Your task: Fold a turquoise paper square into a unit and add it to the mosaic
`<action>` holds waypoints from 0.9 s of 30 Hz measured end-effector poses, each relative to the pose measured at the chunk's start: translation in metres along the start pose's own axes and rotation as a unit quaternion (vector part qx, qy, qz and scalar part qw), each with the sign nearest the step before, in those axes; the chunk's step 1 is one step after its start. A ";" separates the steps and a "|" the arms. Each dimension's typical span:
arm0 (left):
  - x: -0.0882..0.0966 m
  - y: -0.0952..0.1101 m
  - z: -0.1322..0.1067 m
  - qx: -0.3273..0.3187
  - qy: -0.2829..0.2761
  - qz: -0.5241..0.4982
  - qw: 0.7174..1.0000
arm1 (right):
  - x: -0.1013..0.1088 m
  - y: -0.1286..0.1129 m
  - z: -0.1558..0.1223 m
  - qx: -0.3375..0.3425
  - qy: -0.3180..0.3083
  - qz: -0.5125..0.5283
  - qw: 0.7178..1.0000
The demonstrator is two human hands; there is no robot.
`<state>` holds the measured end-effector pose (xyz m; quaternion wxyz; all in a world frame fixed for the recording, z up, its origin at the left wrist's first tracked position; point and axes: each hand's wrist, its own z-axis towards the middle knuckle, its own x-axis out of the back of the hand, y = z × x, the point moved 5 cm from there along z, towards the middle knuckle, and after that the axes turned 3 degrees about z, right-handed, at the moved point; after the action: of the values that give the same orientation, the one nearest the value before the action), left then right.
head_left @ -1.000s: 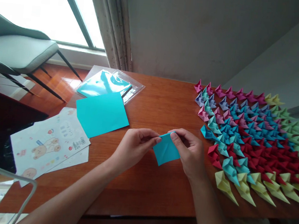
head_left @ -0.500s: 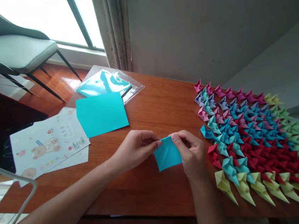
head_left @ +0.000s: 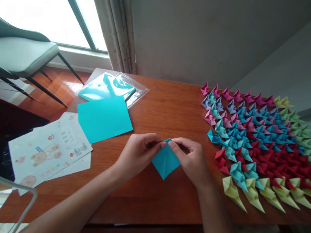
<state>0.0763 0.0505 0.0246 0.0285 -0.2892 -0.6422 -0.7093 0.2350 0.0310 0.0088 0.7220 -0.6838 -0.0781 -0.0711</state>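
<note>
A small blue folded paper (head_left: 165, 164) hangs above the table, diamond-shaped, one corner pointing toward me and a crease down its middle. My left hand (head_left: 139, 153) pinches it near its top corner between thumb and fingers. On the other side of that corner, my right hand (head_left: 190, 157) grips it the same way, the two thumbs close together. The fingers behind the paper are partly hidden. Left of my hands lies a flat turquoise paper sheet (head_left: 105, 119).
Rows of folded paper boats (head_left: 265, 157) in several colours cover the right of the wooden table (head_left: 168, 103). A plastic-wrapped paper pack (head_left: 107, 87) lies at the back left, near bear-printed sheets (head_left: 48, 149). A white cable (head_left: 28, 199) curves at the lower left; a chair (head_left: 20, 50) stands beyond.
The folded paper has turned from a tilted square to an upright diamond and shifted slightly left. My right hand has moved left, bringing both thumbs closer together at the top corner.
</note>
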 end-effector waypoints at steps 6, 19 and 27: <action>0.003 0.000 0.000 -0.014 0.022 0.042 0.999 | 0.002 0.002 0.001 -0.006 0.001 0.001 1.000; 0.015 -0.007 0.001 0.001 0.100 0.007 0.995 | 0.007 0.002 0.000 -0.003 0.037 -0.018 0.999; 0.012 -0.012 0.002 0.012 0.088 -0.018 0.996 | 0.007 0.001 0.000 0.004 0.043 -0.026 0.999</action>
<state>0.0616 0.0587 0.0191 0.0756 -0.2131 -0.6512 -0.7245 0.2419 0.0311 0.0092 0.7250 -0.6752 -0.0648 -0.1193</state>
